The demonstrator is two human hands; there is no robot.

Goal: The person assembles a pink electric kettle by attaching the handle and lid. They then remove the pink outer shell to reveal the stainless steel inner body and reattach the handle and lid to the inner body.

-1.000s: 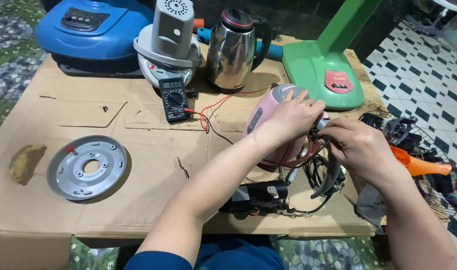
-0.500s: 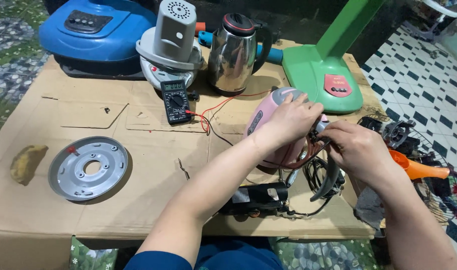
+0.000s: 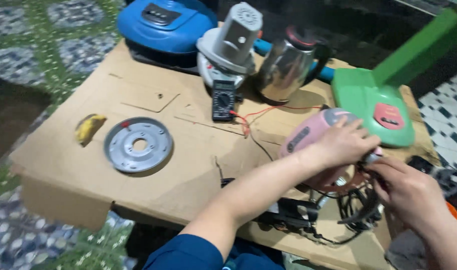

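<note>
A pink rounded appliance (image 3: 308, 134) lies on its side on the cardboard sheet (image 3: 153, 195). My left hand (image 3: 344, 146) rests on top of it and grips its body. My right hand (image 3: 407, 188) is just to the right, with its fingertips pinched on a small part at the appliance's open end. Black cords (image 3: 356, 212) are bundled under both hands. A black multimeter (image 3: 223, 99) lies behind, with red and black leads (image 3: 253, 117) trailing toward the appliance.
A round metal plate (image 3: 139, 145) and a yellow rag (image 3: 88, 126) lie at the left. Behind stand a blue appliance (image 3: 163, 25), a grey motor base (image 3: 233, 42), a steel kettle (image 3: 288, 65) and a green fan base (image 3: 376, 102). A black tool (image 3: 288, 212) lies near the front edge.
The view has swung left and down, so everything sits further right in frame. Both hands stay on the pink appliance in about the same grip.
</note>
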